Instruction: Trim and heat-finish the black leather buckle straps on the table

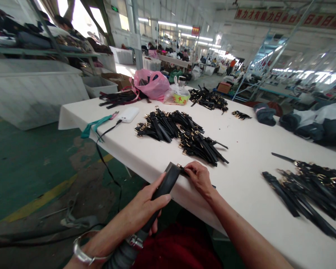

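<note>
Surface and room, left to right. A green floor (44, 160) with yellow stripes lies beside a pale surface (240, 145). Near its left edge are a teal strip (93, 126), partly overhanging, and a white device (129, 114), from which a black cable (112, 173) hangs. At the near edge, the left hand (147, 203) is wrapped around a black nozzle (168, 183), joined to a ribbed hose (121, 256). Just beyond the left hand is one heap of black buckled straps (158, 125). The nozzle's end is close to a black strap (182, 170) with a metal buckle, pinched between the thumb and fingertips of the right hand (199, 177) at the surface's edge. A second heap (203, 147) lies beyond the right hand; a third (208, 98) lies farther back. Rightward follow a small cluster of buckled pieces (240, 114), folded dark cloth (264, 114), a red banner (289, 18) high in the hall and a large strap heap (316, 186).

Containers, left to right. A large white bin (36, 93) stands on the floor, its contents hidden; a smaller grey bin (99, 87) adjoins it. On the surface, a pink bag (155, 87) gapes, its dark contents indistinct; beside it, a clear bag (170, 98) holds a yellow-green packet (181, 98).
</note>
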`<move>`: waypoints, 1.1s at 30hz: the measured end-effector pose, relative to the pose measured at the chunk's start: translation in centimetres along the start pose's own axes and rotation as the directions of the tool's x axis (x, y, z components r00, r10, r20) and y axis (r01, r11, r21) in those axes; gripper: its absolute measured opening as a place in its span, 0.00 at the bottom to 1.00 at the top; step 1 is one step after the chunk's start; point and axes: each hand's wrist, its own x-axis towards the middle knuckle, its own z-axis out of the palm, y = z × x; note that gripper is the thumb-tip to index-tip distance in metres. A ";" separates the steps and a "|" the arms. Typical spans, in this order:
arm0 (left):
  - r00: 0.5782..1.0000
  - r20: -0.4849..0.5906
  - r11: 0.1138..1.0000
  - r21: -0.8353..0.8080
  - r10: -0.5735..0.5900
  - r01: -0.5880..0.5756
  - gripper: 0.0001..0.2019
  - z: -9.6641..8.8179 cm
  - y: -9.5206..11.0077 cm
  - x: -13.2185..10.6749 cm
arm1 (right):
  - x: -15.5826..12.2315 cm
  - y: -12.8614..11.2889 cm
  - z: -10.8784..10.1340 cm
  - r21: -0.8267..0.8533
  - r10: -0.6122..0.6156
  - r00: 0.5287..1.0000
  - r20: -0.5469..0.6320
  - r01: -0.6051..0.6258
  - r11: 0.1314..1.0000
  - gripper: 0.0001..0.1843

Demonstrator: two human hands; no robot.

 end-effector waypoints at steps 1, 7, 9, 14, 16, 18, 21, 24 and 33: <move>1.000 0.003 1.000 0.012 0.002 -0.002 0.41 -0.1 0.2 0.1 | 0.0 0.0 0.0 -0.019 0.008 1.000 0.003 -0.008 1.000 0.06; 0.996 0.061 0.998 0.014 0.063 -0.064 0.38 -0.6 1.5 2.0 | -0.2 0.1 0.0 -0.037 0.084 0.996 -0.007 -0.084 0.996 0.07; 0.993 0.075 0.996 0.003 0.090 -0.090 0.36 -0.7 1.6 2.6 | -0.2 0.2 0.0 -0.024 0.092 0.996 -0.018 -0.092 0.995 0.07; 0.993 0.064 0.993 -0.070 0.096 -0.091 0.36 -0.6 1.0 2.6 | -0.2 0.3 0.0 -0.016 0.103 0.994 -0.041 -0.103 0.994 0.07; 0.996 0.032 0.992 -0.095 0.082 -0.079 0.37 -0.5 0.7 2.1 | -0.1 0.2 0.0 -0.013 0.110 0.992 -0.058 -0.111 0.994 0.08; 0.998 0.010 0.991 -0.116 0.070 -0.068 0.39 -0.3 0.4 1.6 | -0.1 0.2 0.0 -0.005 0.123 0.990 -0.074 -0.124 0.992 0.08; 0.999 0.012 0.991 -0.125 0.048 -0.046 0.41 -0.1 0.0 0.9 | 0.0 0.1 0.0 0.011 0.141 0.987 -0.071 -0.141 0.990 0.08; 1.000 -0.001 0.996 -0.089 0.027 -0.027 0.42 0.2 -0.3 0.3 | 0.1 0.0 -0.1 0.026 0.156 0.985 -0.070 -0.154 0.988 0.08; 0.999 -0.010 0.999 0.019 0.032 -0.032 0.40 1.5 -0.1 -0.2 | 0.2 -0.1 -0.3 0.070 0.196 0.980 -0.026 -0.193 0.979 0.08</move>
